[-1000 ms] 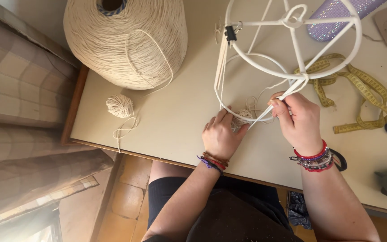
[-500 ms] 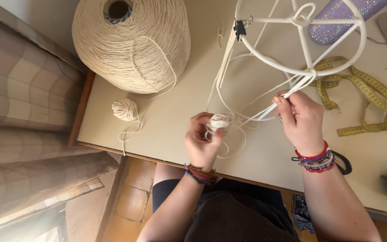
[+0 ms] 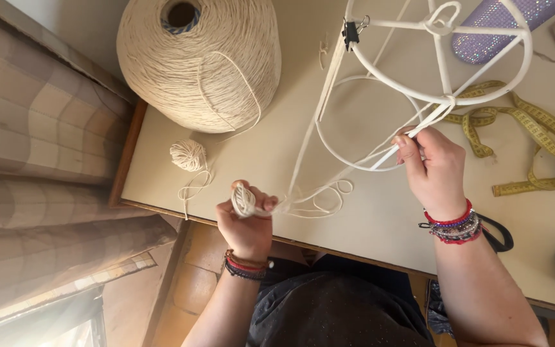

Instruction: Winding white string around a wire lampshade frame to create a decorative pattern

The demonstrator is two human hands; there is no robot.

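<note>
My left hand (image 3: 247, 222) is shut on a small bundle of cream cord (image 3: 244, 199), held above the table's near edge. Cord runs from the bundle in loose loops (image 3: 329, 196) across the table toward the right. My right hand (image 3: 435, 170) pinches several taut cord strands just below a white wire frame (image 3: 441, 54) made of rings and spokes. The strands are knotted on the frame's lower rim. A black binder clip (image 3: 352, 30) grips the frame's left side.
A large cone of cream cord (image 3: 197, 61) stands at the table's far left. A small cord ball (image 3: 188, 155) lies below it. A yellow tape measure (image 3: 528, 144) lies at the right, a purple glittery case (image 3: 496, 29) at the top. Checked curtains (image 3: 33, 160) hang left.
My left hand has lifted off the table and pulled back toward me with the cord bundle, drawing the cord out. My right hand has stayed on the strands at the frame.
</note>
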